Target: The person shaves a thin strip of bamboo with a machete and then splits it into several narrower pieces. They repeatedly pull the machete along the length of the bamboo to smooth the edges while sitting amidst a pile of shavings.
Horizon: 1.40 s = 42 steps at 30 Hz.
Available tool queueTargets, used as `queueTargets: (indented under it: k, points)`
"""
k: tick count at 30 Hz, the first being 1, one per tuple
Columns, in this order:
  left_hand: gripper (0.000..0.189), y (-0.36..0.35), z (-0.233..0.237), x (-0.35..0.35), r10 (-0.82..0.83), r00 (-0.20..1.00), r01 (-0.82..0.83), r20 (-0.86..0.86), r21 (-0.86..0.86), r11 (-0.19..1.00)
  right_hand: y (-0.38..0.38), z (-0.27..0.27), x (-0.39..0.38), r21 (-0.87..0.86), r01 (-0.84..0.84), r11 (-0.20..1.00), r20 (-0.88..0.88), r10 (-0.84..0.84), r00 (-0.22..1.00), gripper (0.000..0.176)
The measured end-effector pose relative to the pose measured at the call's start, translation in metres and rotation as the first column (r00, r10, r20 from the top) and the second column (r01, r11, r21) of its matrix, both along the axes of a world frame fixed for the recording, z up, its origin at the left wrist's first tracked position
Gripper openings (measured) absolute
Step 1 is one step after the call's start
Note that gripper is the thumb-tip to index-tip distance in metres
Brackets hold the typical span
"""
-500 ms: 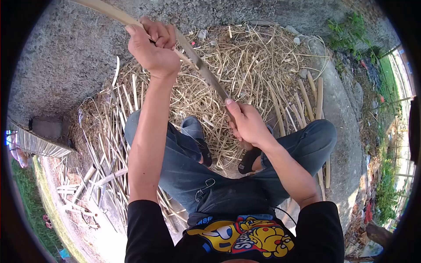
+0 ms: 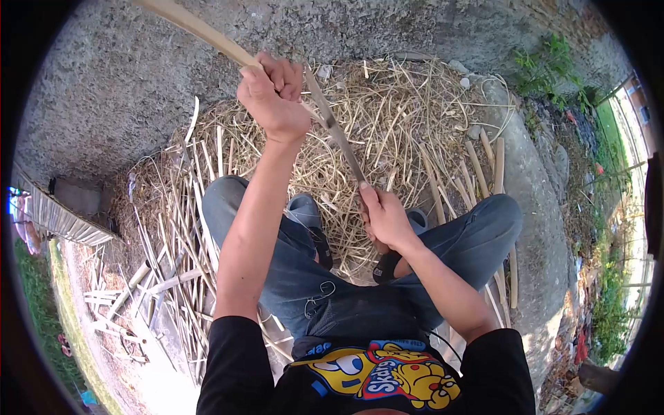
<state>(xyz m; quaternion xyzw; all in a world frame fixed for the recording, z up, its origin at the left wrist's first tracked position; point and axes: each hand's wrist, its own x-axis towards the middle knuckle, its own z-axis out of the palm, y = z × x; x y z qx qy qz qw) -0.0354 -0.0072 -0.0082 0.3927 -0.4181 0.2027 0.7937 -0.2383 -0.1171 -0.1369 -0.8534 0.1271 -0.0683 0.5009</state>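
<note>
My left hand (image 2: 273, 97) is closed around a long pale bamboo strip (image 2: 200, 31), which runs up past the top left edge. Its short lower end shows just below the fist, against the blade. My right hand (image 2: 387, 218) grips the handle of a long machete (image 2: 340, 137). The grey blade with dark patches slants up and left, its far part close beside my left fingers. Where exactly the edge meets the strip is partly hidden by my left hand.
Shavings (image 2: 408, 104) cover the ground between my legs and a rough wall (image 2: 138, 90). Bamboo strips (image 2: 173, 242) lie piled on the left. Several thicker bamboo pieces (image 2: 499, 166) lie by my right knee, beside a stone ledge (image 2: 539, 228).
My left hand has moved right with the bamboo strip, toward the machete. My right hand keeps its grip on the handle, and the whole view has shifted slightly.
</note>
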Motion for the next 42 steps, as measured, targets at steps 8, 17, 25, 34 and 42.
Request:
queueTargets:
  k: [8,17,25,34,42]
  points:
    - [0.067,0.009,0.053,-0.021,0.221,0.972,-0.209,-0.084,0.131,0.969,-0.005,0.019,-0.004,0.601,0.108,0.792,-0.273,0.076,0.959,0.056]
    - [0.075,0.015,0.084,-0.011,0.242,0.966,-0.228,-0.088,0.141,0.963,-0.009,0.095,-0.012,0.809,0.042,0.586,-0.069,0.024,0.997,0.059]
    - [0.062,-0.015,0.080,0.013,-0.096,0.951,0.028,-0.294,-0.229,0.973,0.019,0.079,0.005,0.587,-0.114,0.802,0.526,-0.271,0.806,0.052]
    - [0.069,-0.002,0.084,-0.012,0.319,0.943,-0.294,-0.092,0.215,0.931,-0.026,0.066,0.012,0.743,0.201,0.638,-0.091,-0.201,0.975,0.065]
    - [0.069,-0.016,0.089,0.000,0.207,0.975,-0.189,-0.075,0.195,0.962,0.003,0.106,0.003,0.563,-0.050,0.825,0.575,-0.348,0.741,0.062]
